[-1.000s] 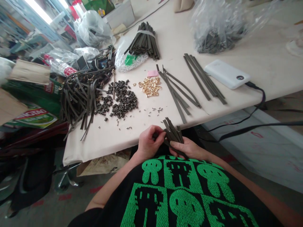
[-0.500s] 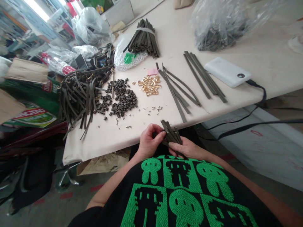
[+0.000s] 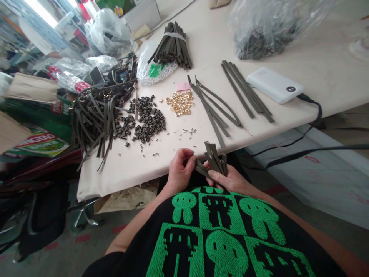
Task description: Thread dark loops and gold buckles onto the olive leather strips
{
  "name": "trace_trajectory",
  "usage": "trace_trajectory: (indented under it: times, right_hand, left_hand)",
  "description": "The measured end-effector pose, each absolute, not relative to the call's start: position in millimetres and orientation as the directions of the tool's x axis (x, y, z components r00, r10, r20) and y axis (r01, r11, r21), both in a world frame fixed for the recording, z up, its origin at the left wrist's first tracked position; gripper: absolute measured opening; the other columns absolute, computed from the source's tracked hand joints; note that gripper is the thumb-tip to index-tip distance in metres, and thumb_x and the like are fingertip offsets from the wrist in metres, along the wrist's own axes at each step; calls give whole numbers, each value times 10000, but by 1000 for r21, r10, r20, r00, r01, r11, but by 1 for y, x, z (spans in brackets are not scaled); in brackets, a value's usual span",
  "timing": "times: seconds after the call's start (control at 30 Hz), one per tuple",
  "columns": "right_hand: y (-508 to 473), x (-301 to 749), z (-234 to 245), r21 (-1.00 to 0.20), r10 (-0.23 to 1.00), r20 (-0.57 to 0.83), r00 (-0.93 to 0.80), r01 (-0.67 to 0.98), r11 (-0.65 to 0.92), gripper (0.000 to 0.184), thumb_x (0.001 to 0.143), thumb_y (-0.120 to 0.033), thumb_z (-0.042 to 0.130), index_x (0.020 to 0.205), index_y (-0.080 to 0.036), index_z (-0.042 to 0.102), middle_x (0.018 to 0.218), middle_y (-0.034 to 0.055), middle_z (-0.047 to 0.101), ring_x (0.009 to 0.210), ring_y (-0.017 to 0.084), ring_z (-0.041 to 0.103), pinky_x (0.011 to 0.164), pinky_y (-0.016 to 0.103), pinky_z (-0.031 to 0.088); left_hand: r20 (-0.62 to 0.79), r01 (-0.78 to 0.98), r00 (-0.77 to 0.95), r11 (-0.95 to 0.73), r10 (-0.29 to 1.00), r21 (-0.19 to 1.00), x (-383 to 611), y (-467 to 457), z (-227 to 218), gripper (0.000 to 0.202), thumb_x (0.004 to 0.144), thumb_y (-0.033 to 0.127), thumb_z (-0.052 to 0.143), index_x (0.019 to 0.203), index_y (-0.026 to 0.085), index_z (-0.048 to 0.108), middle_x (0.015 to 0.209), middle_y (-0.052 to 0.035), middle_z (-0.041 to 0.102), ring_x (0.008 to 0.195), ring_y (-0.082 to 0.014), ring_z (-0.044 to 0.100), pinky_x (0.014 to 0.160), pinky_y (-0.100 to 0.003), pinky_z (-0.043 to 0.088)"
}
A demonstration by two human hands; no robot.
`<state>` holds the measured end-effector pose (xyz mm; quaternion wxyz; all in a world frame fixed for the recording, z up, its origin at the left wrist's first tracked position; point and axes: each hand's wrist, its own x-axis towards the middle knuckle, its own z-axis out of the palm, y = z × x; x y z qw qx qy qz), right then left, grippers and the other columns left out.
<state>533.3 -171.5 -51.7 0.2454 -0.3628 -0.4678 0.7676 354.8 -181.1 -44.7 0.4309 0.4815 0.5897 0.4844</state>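
My right hand (image 3: 227,177) is closed round a bundle of dark grey-green straps (image 3: 215,159), whose ends stick up above the fingers. My left hand (image 3: 181,167) pinches one or more straps (image 3: 201,168) that slant away from the bundle; their exact number is hard to make out. Both hands are just off the table's front edge, above my lap. On the table beyond them lie several loose straps (image 3: 211,111), a pile of gold buckles (image 3: 181,103) and a heap of small dark strap loops (image 3: 148,121). Tiny metal staples (image 3: 187,132) are scattered nearby.
A white power bank (image 3: 275,85) with a black cable lies right, beside more straps (image 3: 248,90). A banded strap bundle (image 3: 173,46) and a clear plastic bag (image 3: 259,34) sit farther back. Finished-looking straps (image 3: 95,119) hang over the left edge by a green carton (image 3: 43,134).
My left hand has shifted slightly left, drawing strap ends away from the bundle. The bundle in my right hand has moved a little right and stands more upright.
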Motion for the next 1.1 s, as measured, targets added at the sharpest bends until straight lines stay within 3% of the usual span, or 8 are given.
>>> trace_trajectory:
  times: [0.2,0.27,0.4,0.5,0.63,0.83,0.93,1.1]
  right_hand:
    - [-172,531,-58,-869,723,-301,-622,-135,-477,392,832,-508,647,1043,-207,512,611,-55,563,384,73,394,361,219,267]
    - [-172,531,-56,-856,735,-311,-602,-159,-493,394,833,-517,643,1039,-208,512,603,-60,553,377,71,389,356,216,251]
    - [-171,531,-51,-864,774,-327,-543,-160,-477,388,839,-535,636,1013,-211,514,593,-67,538,364,67,383,345,213,230]
    - [-171,530,-50,-880,785,-316,-533,-145,-452,374,848,-539,629,990,-208,526,581,-72,523,361,64,382,342,209,239]
    - [-171,529,-53,-882,794,-311,-522,-152,-445,381,854,-530,632,1015,-199,533,582,-74,528,356,61,388,334,195,247]
    - [-172,530,-54,-890,800,-295,-523,-155,-430,344,877,-509,625,1018,-199,579,588,-68,528,355,51,378,329,184,244]
    - [-172,530,-56,-894,808,-286,-515,-161,-419,348,877,-511,629,1020,-196,591,582,-70,520,353,47,375,328,182,247]
    - [-170,527,-62,-904,813,-280,-510,-144,-402,405,850,-538,647,1039,-184,592,580,-71,529,354,52,393,330,186,267]
  left_hand:
    - [10,300,-132,30,991,953,356,-183,-48,59,885,249,587,903,204,554,739,26,558,629,-102,522,595,-223,445]
    - [91,405,-106,-41,990,913,356,-184,-47,60,895,241,578,944,205,571,838,-9,604,704,-125,573,640,-248,479]
    - [347,656,37,-284,937,699,352,-185,-39,108,879,213,614,987,214,622,1105,-85,636,1016,-214,596,856,-370,507]
    - [408,682,155,-396,900,615,350,-186,-34,105,886,222,624,989,214,641,1010,-74,685,941,-198,629,837,-362,518]
    - [328,569,145,-350,933,744,351,-187,-35,104,860,238,660,953,194,650,923,-68,711,840,-171,662,748,-313,537]
    - [9,272,50,-22,999,962,355,-189,-44,167,802,322,709,852,171,659,781,-43,697,668,-137,630,644,-286,535]
    - [-88,119,58,81,994,990,357,-190,-48,207,791,339,722,868,162,648,790,-42,693,684,-132,637,670,-285,542]
    - [-130,38,76,128,989,991,358,-188,-51,305,789,366,734,992,160,637,883,-58,701,752,-143,654,721,-295,545]
